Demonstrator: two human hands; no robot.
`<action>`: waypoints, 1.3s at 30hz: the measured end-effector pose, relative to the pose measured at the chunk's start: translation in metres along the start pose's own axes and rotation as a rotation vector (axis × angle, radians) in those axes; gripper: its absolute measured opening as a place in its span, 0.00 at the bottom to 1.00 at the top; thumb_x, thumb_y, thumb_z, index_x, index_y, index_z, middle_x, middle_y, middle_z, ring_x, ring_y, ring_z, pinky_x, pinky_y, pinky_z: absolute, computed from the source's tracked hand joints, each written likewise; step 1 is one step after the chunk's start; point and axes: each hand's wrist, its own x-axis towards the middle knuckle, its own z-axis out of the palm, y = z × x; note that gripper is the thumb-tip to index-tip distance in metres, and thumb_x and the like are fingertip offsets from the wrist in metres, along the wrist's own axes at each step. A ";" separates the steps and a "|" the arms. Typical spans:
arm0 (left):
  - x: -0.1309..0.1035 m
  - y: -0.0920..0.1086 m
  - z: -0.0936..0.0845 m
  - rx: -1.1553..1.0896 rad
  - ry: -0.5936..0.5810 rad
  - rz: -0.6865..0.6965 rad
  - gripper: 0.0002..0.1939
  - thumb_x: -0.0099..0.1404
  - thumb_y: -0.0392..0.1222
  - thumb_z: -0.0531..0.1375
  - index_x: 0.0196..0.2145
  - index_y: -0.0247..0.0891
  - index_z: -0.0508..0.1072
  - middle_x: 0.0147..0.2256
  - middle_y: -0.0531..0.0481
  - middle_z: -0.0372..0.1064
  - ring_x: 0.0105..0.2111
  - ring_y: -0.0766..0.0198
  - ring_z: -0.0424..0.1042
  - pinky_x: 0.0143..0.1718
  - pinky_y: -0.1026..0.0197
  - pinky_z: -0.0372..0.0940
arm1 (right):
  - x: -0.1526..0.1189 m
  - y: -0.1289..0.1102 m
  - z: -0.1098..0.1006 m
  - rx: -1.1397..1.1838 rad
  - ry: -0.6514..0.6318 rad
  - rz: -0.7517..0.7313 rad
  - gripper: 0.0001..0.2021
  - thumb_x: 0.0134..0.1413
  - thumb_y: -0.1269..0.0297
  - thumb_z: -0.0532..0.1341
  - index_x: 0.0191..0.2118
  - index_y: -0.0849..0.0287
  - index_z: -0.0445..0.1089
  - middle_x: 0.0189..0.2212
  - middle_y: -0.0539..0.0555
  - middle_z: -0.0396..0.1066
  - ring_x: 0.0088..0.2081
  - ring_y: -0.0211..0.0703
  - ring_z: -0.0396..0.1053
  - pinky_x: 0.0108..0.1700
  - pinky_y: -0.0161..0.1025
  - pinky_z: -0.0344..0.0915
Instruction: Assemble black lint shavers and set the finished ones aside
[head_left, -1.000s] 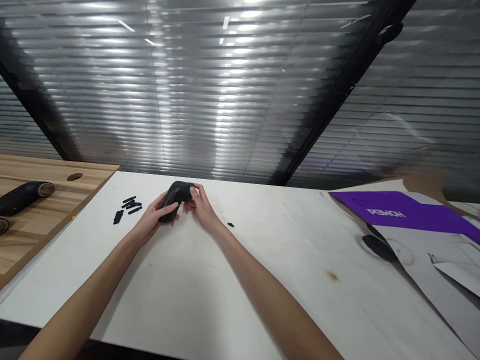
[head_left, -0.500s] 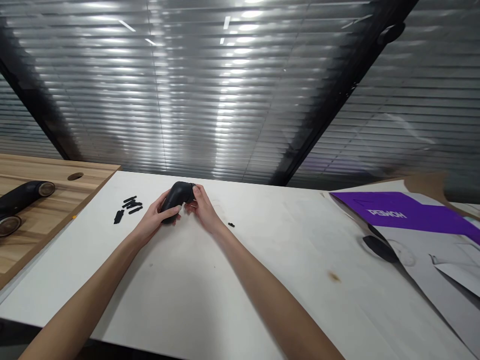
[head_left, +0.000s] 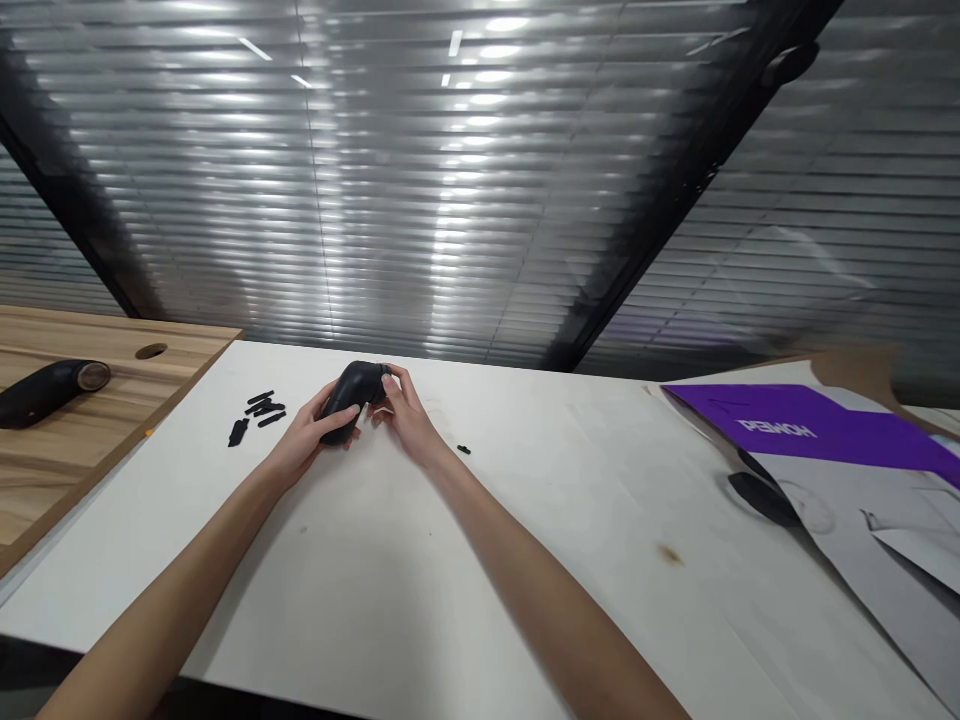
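Observation:
A black, curved handheld device [head_left: 349,392] is held just over the white table, bent at its upper right. My left hand [head_left: 301,436] grips its lower body, thumb across the near side. The fingers of my right hand [head_left: 405,412] are closed on its right end, the thumb pressing there. My fingers partly hide that end. Several small black pieces [head_left: 264,408] lie left of my left hand, and one tiny black piece [head_left: 463,449] lies to the right of my right wrist.
The white table [head_left: 360,600] adjoins a wood-grain board [head_left: 161,400] on the left, where a similar black device with a round metallic end [head_left: 56,390] lies. A purple and white printed box [head_left: 810,425] stands at right, beside a dark object [head_left: 761,497]. Glass with blinds [head_left: 420,180] rises behind.
A second black device at the far left edge is no longer in view. My hands keep their hold on the device, with the right thumb and fingers shifted slightly.

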 end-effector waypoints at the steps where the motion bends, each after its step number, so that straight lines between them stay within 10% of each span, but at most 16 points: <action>1: 0.000 0.001 0.000 -0.009 0.007 -0.003 0.28 0.60 0.51 0.73 0.56 0.45 0.75 0.43 0.48 0.72 0.34 0.60 0.75 0.32 0.60 0.67 | 0.000 0.000 0.000 -0.009 0.000 -0.005 0.28 0.58 0.37 0.65 0.55 0.48 0.64 0.35 0.48 0.71 0.34 0.41 0.71 0.36 0.39 0.67; 18: -0.004 0.008 0.005 0.031 -0.032 -0.011 0.40 0.55 0.44 0.76 0.64 0.51 0.71 0.47 0.48 0.73 0.39 0.59 0.71 0.36 0.60 0.68 | 0.003 0.003 -0.001 0.036 -0.013 -0.016 0.29 0.57 0.28 0.60 0.37 0.50 0.55 0.26 0.42 0.60 0.21 0.34 0.59 0.26 0.36 0.54; 39: 0.004 -0.006 -0.003 -0.001 0.037 0.000 0.33 0.59 0.54 0.74 0.59 0.45 0.75 0.47 0.46 0.75 0.33 0.60 0.75 0.33 0.59 0.68 | 0.001 0.000 0.001 0.049 0.004 0.013 0.26 0.57 0.37 0.65 0.50 0.49 0.64 0.37 0.48 0.70 0.33 0.40 0.72 0.33 0.38 0.68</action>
